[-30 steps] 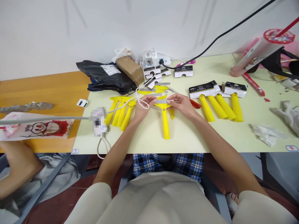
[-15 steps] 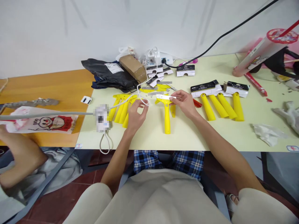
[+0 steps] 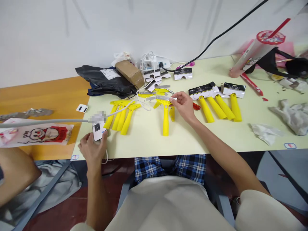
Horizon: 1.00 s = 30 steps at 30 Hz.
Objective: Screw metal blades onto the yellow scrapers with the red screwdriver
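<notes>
My left hand (image 3: pixel 93 146) is wrapped round the lower end of a small white device (image 3: pixel 98 130) with a dark square on it; its upper part is blurred. My right hand (image 3: pixel 182 104) pinches the right end of a flat metal blade (image 3: pixel 162 98), which lies along the head of a yellow scraper (image 3: pixel 166 118). That scraper points its handle towards me. Another yellow piece (image 3: pixel 172 113) sits just under my right fingers. Between my hands, several yellow scrapers (image 3: pixel 122 117) lie side by side, crossed by a white cable (image 3: pixel 117 110).
Several yellow handles (image 3: pixel 219 108) in black-and-white card sleeves (image 3: pixel 203 89) lie on the right. Loose cards (image 3: pixel 183 73), a brown box (image 3: pixel 130 73) and a black bag (image 3: pixel 101 78) are at the back. A tall cup (image 3: pixel 256 54) leans at the right. Another person's leg shows at left.
My left hand has moved left and towards me, from the white cable to the device, and closed on it. My right hand stays at the scraper head. The view has shifted slightly.
</notes>
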### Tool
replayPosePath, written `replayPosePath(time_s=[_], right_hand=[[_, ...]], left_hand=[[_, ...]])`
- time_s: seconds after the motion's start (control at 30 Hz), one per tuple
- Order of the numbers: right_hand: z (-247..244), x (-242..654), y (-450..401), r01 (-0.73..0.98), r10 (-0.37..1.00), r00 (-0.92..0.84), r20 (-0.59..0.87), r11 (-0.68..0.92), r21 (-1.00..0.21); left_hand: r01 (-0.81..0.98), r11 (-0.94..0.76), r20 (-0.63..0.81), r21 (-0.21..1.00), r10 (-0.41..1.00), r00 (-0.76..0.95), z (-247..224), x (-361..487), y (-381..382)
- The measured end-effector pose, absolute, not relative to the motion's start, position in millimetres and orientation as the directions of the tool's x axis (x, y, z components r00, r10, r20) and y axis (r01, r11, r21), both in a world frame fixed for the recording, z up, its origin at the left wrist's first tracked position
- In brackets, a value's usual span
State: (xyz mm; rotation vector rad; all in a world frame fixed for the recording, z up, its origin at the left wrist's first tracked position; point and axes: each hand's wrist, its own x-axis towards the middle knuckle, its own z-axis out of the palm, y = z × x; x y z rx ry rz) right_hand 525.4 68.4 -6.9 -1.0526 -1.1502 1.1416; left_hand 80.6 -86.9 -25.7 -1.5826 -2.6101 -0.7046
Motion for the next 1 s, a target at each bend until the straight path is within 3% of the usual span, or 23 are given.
replayPosePath(time_s=[0.2,0.4,0.57,0.77,0.87,1.0], right_hand=[[-9,527,67,-0.054,0.982,0.074,0.174,0.178,-0.983],[-17,528,63,0.12,0.974,-0.039,0.221,0.224,-0.967],[-25,526,64,0.309,0.9,-0.147,0.411,0.437,-0.845],[-33,523,61,0.401,0.855,-0.275,0.44,0.518,-0.756],[-36,519,58,0.403,0.844,-0.312,0.436,0.533,-0.744],[-41,512,53,0.401,0.831,-0.349,0.432,0.549,-0.733]], left_hand=[[0.883,0.339,0.349,0.324,0.825,-0.445,-21,103,-94],[0.931,0.081,0.455,0.356,0.855,-0.248,-19,148,-91],[0.934,-0.013,0.572,0.358,0.793,-0.208,-30,182,-79],[0.934,-0.143,0.662,0.329,0.74,-0.12,-32,198,-66],[0.895,-0.287,0.667,0.342,0.745,-0.016,-29,213,-66],[0.772,-0.475,0.563,0.421,0.805,0.188,-27,241,-67]])
